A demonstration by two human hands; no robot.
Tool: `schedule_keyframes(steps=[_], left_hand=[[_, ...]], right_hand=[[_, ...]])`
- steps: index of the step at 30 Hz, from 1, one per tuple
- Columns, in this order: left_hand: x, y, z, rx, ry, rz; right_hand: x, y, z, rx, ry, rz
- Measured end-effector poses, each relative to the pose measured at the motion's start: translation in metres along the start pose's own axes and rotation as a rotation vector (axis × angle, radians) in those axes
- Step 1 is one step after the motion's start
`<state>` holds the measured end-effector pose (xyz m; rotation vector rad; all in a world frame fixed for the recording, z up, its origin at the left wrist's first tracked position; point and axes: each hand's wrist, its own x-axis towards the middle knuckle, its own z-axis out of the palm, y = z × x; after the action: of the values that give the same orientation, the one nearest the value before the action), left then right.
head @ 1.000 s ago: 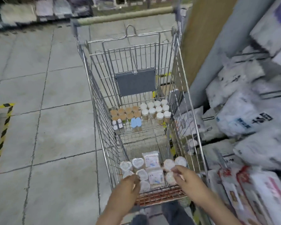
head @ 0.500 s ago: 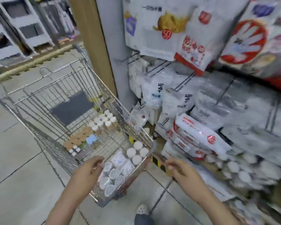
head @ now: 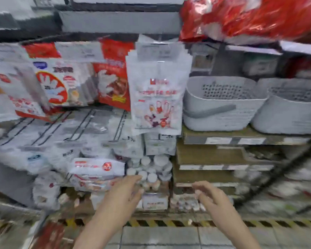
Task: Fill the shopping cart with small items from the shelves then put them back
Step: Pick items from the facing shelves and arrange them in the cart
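Head view, blurred by motion. Two hands reach toward the low shelves. The left hand (head: 126, 193) has its fingers stretched forward and a little spread, tips just at a stack of small round white tubs (head: 149, 169); whether they touch is unclear, and it holds nothing. The right hand (head: 210, 196) hangs well right of it, fingers loosely bent, also holding nothing. Open air lies between the two hands and below them down to the striped floor edge (head: 169, 222).

The tubs are too smeared to count; several rows show. Left of them lie white packets (head: 97, 167), stacked two high. Above hangs one glove packet (head: 156, 97), with more packets left of it. Far right, two grey baskets (head: 221, 103) sit side by side on a shelf (head: 241, 139), touching or nearly so.
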<state>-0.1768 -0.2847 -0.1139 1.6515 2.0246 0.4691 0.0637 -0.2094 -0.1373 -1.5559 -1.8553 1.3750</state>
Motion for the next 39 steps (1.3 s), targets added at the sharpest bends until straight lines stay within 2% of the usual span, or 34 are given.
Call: schedule_keyframes(steps=[6, 12, 27, 32, 36, 39], left_hand=[[0.058, 0.129, 0.066, 0.073, -0.153, 0.251], [0.104, 0.188, 0.088, 0.131, -0.244, 0.404], [0.253, 0.324, 0.063, 0.146, -0.009, 0.778], [0.282, 0.359, 0.072, 0.085, -0.049, 0.804], [0.302, 0.377, 0.075, 0.017, 0.042, 0.798], [0.317, 0.394, 0.075, -0.005, 0.043, 0.741]], right_hand=[[-0.024, 0.064, -0.122, 0.052, 0.231, 0.062], [-0.027, 0.085, -0.192, 0.088, 0.35, 0.066], [0.049, 0.077, -0.305, 0.028, 0.644, -0.14], [0.065, 0.075, -0.346, 0.012, 0.66, -0.23], [0.083, 0.064, -0.388, -0.033, 0.642, -0.324], [0.105, 0.054, -0.415, -0.056, 0.61, -0.383]])
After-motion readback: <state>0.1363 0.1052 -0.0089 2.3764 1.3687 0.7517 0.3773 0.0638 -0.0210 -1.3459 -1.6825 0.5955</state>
